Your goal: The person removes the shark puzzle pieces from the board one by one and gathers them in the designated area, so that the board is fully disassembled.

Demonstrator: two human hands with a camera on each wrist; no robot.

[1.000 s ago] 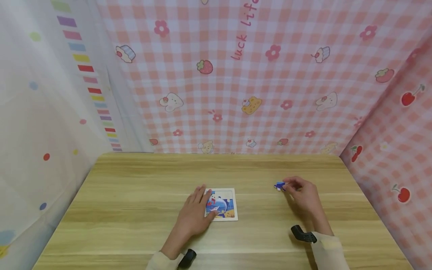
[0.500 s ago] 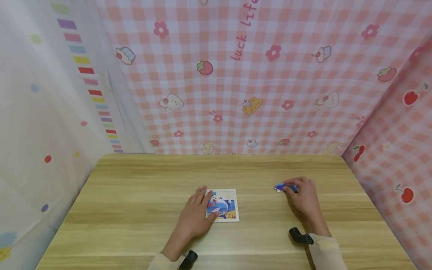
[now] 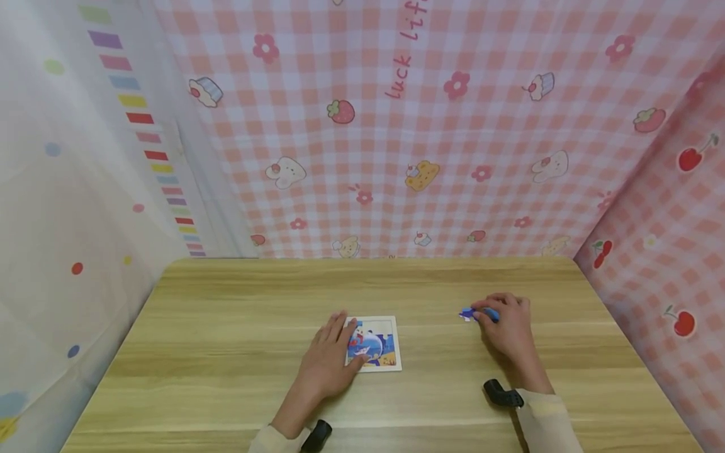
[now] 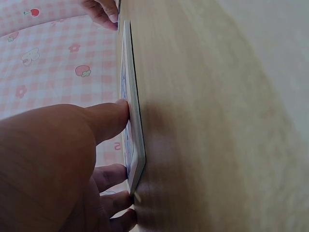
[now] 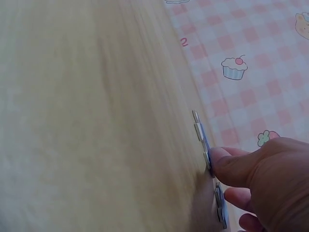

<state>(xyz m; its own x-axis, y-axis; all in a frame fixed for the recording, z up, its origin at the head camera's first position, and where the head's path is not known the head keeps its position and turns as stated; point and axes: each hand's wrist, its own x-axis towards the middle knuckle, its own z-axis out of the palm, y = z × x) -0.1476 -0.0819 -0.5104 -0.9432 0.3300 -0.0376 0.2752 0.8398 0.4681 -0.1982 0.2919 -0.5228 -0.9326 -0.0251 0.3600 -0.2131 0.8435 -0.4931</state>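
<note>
Left hand [image 3: 327, 368] laid flat on the table [image 3: 226, 327], fingers straight and spread, tips pressing on the left edge of the puzzle board [image 3: 376, 343] and gripping nothing; in the left wrist view, fingers [image 4: 108, 118] seen touching the board's [image 4: 133, 145] face and rim. Right hand [image 3: 506, 327] well apart to the right, fingers bent down over loose blue pieces [image 3: 472, 313] lying flat on the wood. In the right wrist view, one fingertip [image 5: 217, 159] set on a piece [image 5: 203, 135], another piece [image 5: 220, 205] just below it; cannot tell for sure whether pinched or only pressed, though nothing looks lifted. Board about mid-table, close to the near edge, printed picture showing across most of its face, white patch along the upper part, possibly an unfilled gap, too small to judge. By the look of it, well along: most of the picture in place, a last few pieces off the board and not yet fitted. Left to do, judging from this: lifting those pieces, carrying them across, seating them. Pink checked cloth [image 3: 453, 126] hung behind and to the right, pale dotted curtain [image 3: 68, 189] to the left.
</note>
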